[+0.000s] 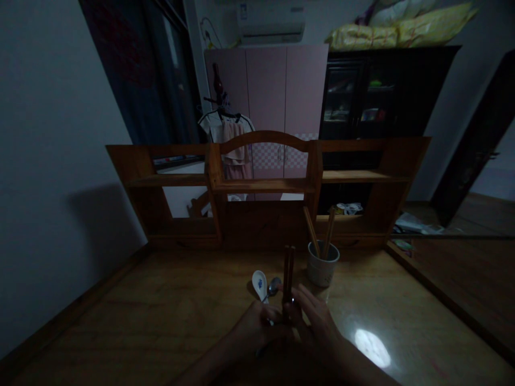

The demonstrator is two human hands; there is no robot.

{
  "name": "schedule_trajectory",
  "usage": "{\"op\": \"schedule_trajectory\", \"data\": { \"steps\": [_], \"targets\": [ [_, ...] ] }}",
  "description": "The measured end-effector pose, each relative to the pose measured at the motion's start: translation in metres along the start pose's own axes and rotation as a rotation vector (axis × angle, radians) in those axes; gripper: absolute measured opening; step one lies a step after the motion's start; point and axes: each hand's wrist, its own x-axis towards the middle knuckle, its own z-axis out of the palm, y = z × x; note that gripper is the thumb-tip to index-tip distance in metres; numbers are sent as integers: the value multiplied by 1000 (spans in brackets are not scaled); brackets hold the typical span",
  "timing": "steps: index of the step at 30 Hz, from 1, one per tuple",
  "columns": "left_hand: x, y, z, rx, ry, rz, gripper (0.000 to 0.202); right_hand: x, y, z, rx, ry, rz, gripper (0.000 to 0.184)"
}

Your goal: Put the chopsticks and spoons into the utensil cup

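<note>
My left hand (259, 324) and my right hand (314, 319) meet low in the middle of the head view. Between them a pair of dark wooden chopsticks (288, 271) stands nearly upright, with the fingers of both hands closed round the lower part. Their bottom ends are too dark to make out. Just beyond my left hand lie a white ceramic spoon (259, 283) with a blue mark and a metal spoon (274, 286); my hand partly hides their handles. To the right, past my right fingertips, a pale cup (321, 271) holds more chopsticks (329, 233), leaning apart.
The wooden desk (181, 300) carries a bright light reflection at right. Along its back runs a wooden shelf unit (263, 186). A raised edge borders the desk on the right. Behind stand a pink wardrobe (265, 88) and a dark cabinet (410, 96).
</note>
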Motion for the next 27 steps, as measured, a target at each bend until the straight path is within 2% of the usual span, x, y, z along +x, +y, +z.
{"op": "schedule_trajectory", "data": {
  "steps": [7,13,19,21,27],
  "targets": [
    [-2,5,-2,9,-8,-8,30,3,0,-1,0,-12,-12,24],
    [3,8,-3,59,-7,-45,33,1,8,1,-11,39,62,22],
    [3,5,-4,58,-9,-44,34,31,-10,-17,93,69,161,13],
    [3,4,-4,65,-12,-39,36,45,-19,-26,109,31,181,8],
    [4,-1,-4,73,-11,-30,36,72,-39,-51,152,-142,272,20]
  ]
}}
